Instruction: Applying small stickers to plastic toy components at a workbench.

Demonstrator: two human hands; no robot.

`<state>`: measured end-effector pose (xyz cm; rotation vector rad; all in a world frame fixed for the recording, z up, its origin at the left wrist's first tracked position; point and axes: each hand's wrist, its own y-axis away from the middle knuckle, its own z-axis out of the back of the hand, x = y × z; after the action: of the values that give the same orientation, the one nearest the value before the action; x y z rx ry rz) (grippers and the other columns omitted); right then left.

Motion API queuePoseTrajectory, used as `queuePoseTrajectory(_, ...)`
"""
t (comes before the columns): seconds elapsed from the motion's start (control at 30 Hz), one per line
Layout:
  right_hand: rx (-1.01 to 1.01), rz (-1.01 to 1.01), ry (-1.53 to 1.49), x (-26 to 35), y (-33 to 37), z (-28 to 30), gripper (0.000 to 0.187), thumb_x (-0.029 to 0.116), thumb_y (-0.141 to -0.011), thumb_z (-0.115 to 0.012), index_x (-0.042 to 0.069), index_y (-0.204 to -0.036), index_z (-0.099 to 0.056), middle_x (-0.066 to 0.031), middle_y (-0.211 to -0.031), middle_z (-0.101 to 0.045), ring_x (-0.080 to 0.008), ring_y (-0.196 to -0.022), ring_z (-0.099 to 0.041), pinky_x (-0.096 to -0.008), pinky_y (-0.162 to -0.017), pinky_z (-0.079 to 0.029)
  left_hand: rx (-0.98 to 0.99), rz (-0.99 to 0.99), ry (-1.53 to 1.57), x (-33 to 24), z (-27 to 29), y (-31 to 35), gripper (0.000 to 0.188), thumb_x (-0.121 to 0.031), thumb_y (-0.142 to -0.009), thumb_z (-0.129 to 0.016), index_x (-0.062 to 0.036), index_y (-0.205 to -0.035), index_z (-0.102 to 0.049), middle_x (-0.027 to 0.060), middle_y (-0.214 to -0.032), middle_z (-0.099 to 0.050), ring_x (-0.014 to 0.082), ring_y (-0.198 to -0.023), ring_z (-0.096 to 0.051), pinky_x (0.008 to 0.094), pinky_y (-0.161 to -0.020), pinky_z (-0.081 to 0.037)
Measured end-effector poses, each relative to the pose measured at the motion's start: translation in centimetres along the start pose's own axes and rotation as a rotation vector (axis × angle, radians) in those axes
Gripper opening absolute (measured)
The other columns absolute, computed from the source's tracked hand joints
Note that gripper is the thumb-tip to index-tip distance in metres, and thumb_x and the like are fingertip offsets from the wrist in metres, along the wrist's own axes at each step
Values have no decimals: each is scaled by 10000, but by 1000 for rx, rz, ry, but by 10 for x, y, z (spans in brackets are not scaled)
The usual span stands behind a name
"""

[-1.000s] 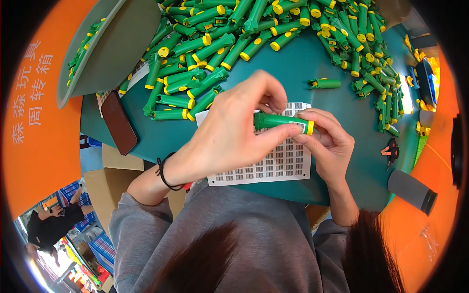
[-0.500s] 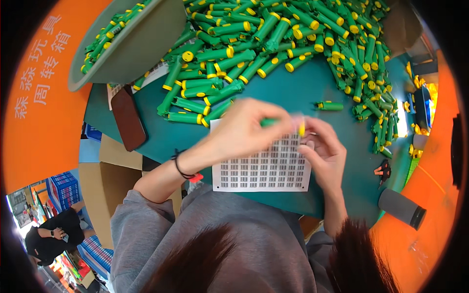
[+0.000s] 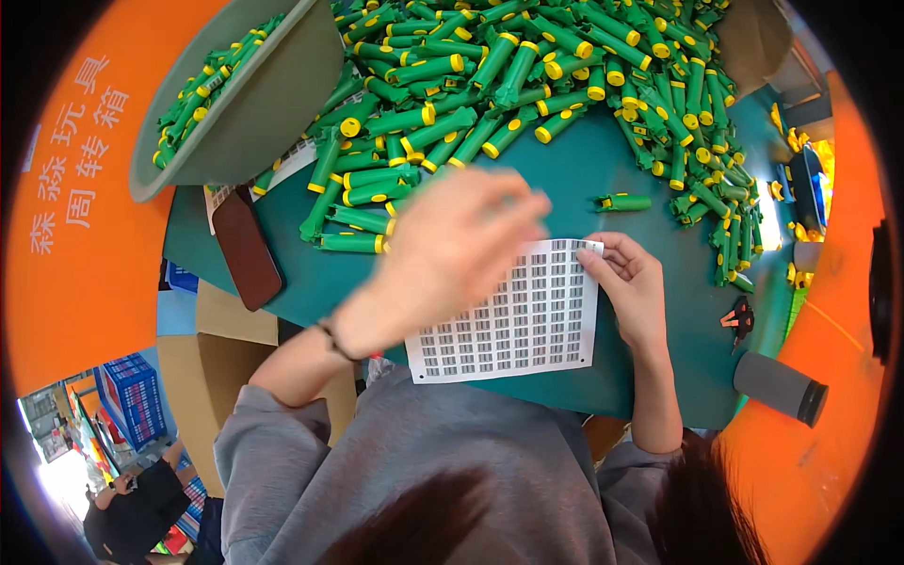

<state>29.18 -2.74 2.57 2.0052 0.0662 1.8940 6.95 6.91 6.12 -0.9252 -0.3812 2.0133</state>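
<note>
A white sheet of small printed stickers [image 3: 504, 330] lies at the table's near edge, tilted a little, its right side raised toward my right hand. My right hand [image 3: 633, 287] is closed on the sheet's upper right corner, thumb on top. Over the sheet's upper left part is my left hand [image 3: 461, 240], smeared by motion; whether anything is in its fingers does not show. Beyond it lies a large heap of green tubes with yellow ends [image 3: 452, 122]. One loose green tube [image 3: 623, 202] rests apart, beyond my right hand.
A grey-green tub [image 3: 254, 122] with more tubes stands tilted at the far left. Near it lies a brown phone-like slab [image 3: 247, 250]. Black scissors [image 3: 738, 320] and a grey cylinder [image 3: 777, 388] are at the right edge. An open cardboard box [image 3: 212, 377] sits below left; another person [image 3: 141, 508] is beyond.
My left hand has moved left and back from my right hand, and the green tube between them no longer shows. My right hand has come to grip the sheet's corner.
</note>
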Motion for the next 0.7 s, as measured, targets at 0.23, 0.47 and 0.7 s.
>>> queuePoseTrajectory(0.23,-27,-35,-189,-4,7,-3,159,61,-933,-682,-27,-1059,-641,-101,-947,-722,-109,-832,-684,-223,-744,-535,-101,-114,-74,-1,-51,24,296,-178,-752,-800,-93,-1028,-736,1,-989,-643,203,-866,-587,348,-728,-465)
queuePoseTrajectory(0.47,-36,-61,-244,-7,7,-4,171,82,-926,-695,-24,-1049,-641,-107,-937,-723,-113,-810,-688,-234,-737,-538,-141,-260,-223,8,-48,30,264,-186,-734,-763,-125,-990,-742,-28,-985,-663,169,-841,-569,339,-729,-461)
queuePoseTrajectory(0.7,-66,5,-179,-8,8,-7,157,64,-923,-696,-33,-1035,-644,-111,-937,-720,-105,-817,-679,-230,-744,-534,-199,-128,-87,9,-61,28,249,-153,-686,-788,-133,-929,-741,-37,-945,-656,177,-833,-574,330,-707,-448)
